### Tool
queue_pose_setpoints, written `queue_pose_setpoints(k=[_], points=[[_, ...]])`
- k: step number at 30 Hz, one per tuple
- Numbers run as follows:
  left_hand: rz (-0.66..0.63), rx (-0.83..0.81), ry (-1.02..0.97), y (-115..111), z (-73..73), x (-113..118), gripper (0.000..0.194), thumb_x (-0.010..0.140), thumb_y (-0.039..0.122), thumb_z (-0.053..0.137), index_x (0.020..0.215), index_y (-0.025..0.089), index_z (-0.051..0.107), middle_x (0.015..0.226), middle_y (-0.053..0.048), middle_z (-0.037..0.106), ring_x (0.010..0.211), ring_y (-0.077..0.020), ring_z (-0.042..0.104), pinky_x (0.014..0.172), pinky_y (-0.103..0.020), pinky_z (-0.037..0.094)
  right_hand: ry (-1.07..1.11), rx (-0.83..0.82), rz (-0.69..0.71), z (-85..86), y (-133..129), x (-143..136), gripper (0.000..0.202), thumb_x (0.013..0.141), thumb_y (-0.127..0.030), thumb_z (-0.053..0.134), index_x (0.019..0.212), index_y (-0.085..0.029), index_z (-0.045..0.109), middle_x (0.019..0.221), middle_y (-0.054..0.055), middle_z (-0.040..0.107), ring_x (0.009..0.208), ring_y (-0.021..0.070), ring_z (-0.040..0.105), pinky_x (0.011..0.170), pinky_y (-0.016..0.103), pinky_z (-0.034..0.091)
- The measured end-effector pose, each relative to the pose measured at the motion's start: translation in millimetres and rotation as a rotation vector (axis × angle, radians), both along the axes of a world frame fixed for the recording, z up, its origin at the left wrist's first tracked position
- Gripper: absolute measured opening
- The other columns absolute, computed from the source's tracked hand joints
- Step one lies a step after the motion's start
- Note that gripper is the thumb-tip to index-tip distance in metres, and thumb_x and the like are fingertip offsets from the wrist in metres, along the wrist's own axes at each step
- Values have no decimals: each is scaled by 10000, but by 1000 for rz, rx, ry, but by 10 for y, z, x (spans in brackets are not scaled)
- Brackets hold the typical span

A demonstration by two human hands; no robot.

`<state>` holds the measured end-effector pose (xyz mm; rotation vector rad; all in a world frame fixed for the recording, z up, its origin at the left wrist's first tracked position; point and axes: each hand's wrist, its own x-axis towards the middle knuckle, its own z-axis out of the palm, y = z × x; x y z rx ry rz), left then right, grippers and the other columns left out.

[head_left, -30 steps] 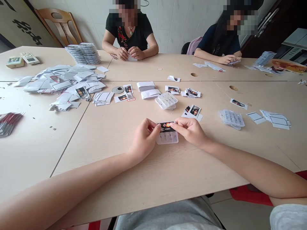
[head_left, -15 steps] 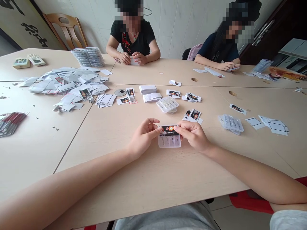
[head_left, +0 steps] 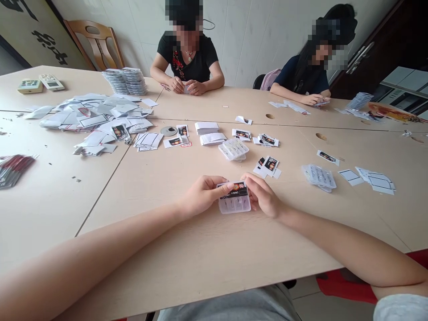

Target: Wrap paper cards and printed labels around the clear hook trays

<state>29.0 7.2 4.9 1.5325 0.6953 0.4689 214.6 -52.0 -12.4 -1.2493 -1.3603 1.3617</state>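
A small clear plastic box (head_left: 234, 204) with a black printed label across its upper part is held just above the table's near side. Small hooks show in its compartments. My left hand (head_left: 203, 195) grips the box at its upper left, thumb over the label. At the box's right edge is my right hand (head_left: 264, 194), its fingers bent around the side and partly hidden behind it. Beyond my hands lie stacked clear boxes (head_left: 233, 149) and loose label cards (head_left: 270, 164).
A large heap of white cards (head_left: 96, 117) covers the left of the table (head_left: 187, 249). More clear boxes (head_left: 319, 176) and white cards (head_left: 377, 179) lie at the right. Two people sit across, handling small items. Two calculators rest at the far left.
My right thumb has come off the label, and my right fingers have shifted to the box's edge. The box sits slightly lower and tilted in view. The camera view has turned a little.
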Motion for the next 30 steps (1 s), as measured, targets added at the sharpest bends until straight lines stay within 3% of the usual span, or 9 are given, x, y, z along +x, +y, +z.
queue_pose_setpoints(k=[5, 11, 16, 18, 21, 24, 30], points=[[-25, -2, 11, 5, -8, 34, 346, 807, 475, 562, 793, 151, 684, 769, -44, 652, 701, -155, 574, 653, -266, 456, -193, 87, 20, 35, 16, -79, 490, 835, -630, 444, 642, -184, 505, 574, -2, 491, 564, 126, 488, 496, 246, 372], [4, -40, 10, 14, -12, 25, 343, 782, 501, 586, 768, 162, 638, 662, -31, 598, 609, -149, 550, 552, -265, 444, 41, 0, 18, 32, 36, -54, 441, 874, -563, 440, 703, -179, 574, 634, 15, 563, 627, 146, 558, 558, 261, 430], [-143, -44, -17, 103, -39, -23, 294, 802, 444, 588, 779, 151, 585, 700, -20, 580, 652, -132, 545, 611, -268, 453, 147, -42, -31, 27, 41, -6, 418, 875, -545, 459, 703, -181, 574, 538, -12, 525, 494, 124, 521, 496, 256, 427], [-178, -33, -28, 136, -57, -32, 288, 816, 433, 575, 790, 146, 566, 703, -13, 566, 667, -129, 539, 620, -268, 450, 181, -47, 27, 33, 32, -14, 356, 870, -519, 491, 809, -184, 593, 657, 5, 608, 566, 131, 580, 561, 263, 480], [-198, 42, -8, 164, -84, -35, 291, 839, 429, 549, 823, 138, 544, 715, -2, 545, 683, -123, 528, 625, -264, 446, 187, -14, 74, 19, 7, -23, 275, 839, -416, 590, 1004, -196, 578, 905, 39, 680, 826, 165, 652, 752, 290, 525], [-218, 137, 59, 170, -99, -30, 303, 852, 435, 533, 815, 134, 523, 696, 9, 523, 666, -113, 508, 604, -251, 431, 164, -4, 35, -24, -18, -13, 375, 838, -341, 608, 1179, -212, 519, 1081, 51, 669, 973, 172, 641, 845, 306, 520], [-212, 187, 128, 166, -101, -20, 330, 853, 460, 526, 789, 137, 509, 674, 13, 509, 650, -113, 503, 600, -253, 435, 223, -53, 14, -66, -35, -13, 472, 838, -314, 602, 1273, -191, 468, 1183, 72, 646, 1065, 204, 624, 913, 351, 509]])
